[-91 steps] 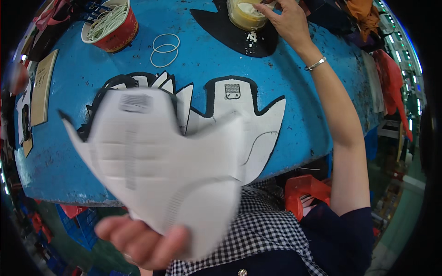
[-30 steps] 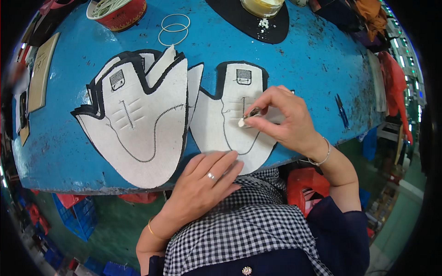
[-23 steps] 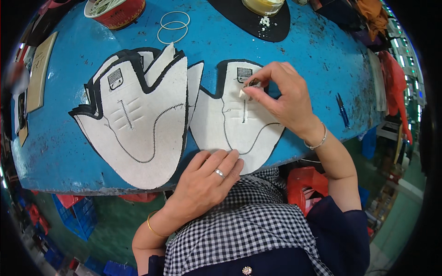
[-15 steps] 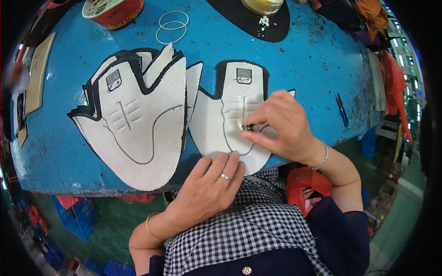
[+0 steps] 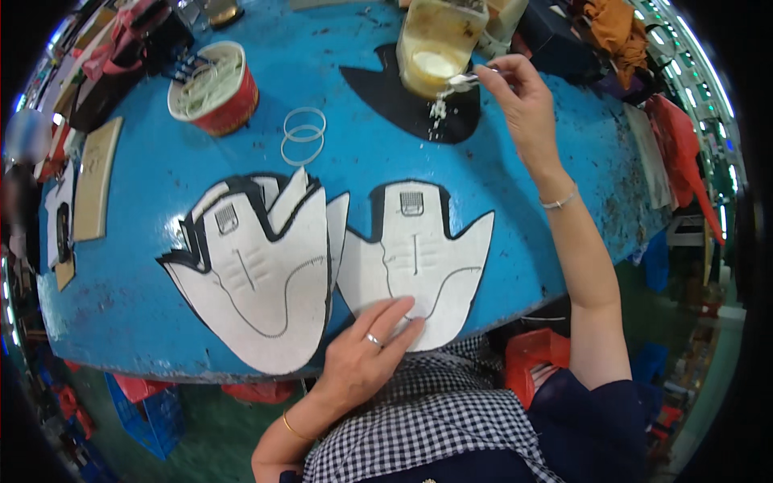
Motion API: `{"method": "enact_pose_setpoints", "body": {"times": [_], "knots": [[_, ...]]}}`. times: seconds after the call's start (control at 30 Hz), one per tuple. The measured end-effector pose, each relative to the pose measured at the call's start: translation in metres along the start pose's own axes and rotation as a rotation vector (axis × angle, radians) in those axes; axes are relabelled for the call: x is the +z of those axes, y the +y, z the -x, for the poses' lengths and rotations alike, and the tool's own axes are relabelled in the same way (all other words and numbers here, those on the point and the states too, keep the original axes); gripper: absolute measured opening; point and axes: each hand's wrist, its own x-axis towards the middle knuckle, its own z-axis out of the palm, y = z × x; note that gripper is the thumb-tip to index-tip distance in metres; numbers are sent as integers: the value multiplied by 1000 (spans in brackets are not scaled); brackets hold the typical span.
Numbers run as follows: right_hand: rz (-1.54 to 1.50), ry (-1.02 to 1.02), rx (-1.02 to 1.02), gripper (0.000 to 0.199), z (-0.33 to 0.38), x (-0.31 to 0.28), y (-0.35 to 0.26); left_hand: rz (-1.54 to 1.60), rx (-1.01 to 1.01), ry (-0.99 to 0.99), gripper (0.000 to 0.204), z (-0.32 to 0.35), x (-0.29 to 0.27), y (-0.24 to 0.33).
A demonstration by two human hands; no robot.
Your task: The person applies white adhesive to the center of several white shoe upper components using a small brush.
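**Fingers (image 5: pixel 493 83) of right hand (image 5: pixel 529 109) pinching small white-tipped tool (image 5: pixel 465 79) beside plastic tub (image 5: pixel 441 36)**

Left hand (image 5: pixel 362 346): fingers laid loosely on lower part of white stitched upper piece (image 5: pixel 439 262), not gripping. Piece lies flat at near edge of blue surface (image 5: pixel 531 233), right of a stack of similar pieces (image 5: pixel 270 282). Dark grid-patterned label (image 5: pixel 411 204) on its top tab; any lettering too small to read. Tub is yellowish, white paste (image 5: pixel 435 66) inside, on black cutout (image 5: pixel 374 87) with white crumbs (image 5: pixel 437 114). Red printed bowl (image 5: pixel 225 111) of pale bands; print unreadable here.
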Motion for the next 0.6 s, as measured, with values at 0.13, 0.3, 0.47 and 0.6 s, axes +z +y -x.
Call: {"method": "enact_pose_setpoints", "body": {"times": [0.13,0.3,0.47,0.6], "knots": [[384,6,-348,27,-37,17,-7,-33,27,-52,46,3,2,3],[627,-127,-335,30,-46,28,-8,-8,7,-90,42,0,-1,2],[658,-205,-302,35,-44,35,-13,3,19,-87,39,2,1,-2],[621,-283,-193,43,-35,32,-19,36,-17,1,48,3,1,1]]}}
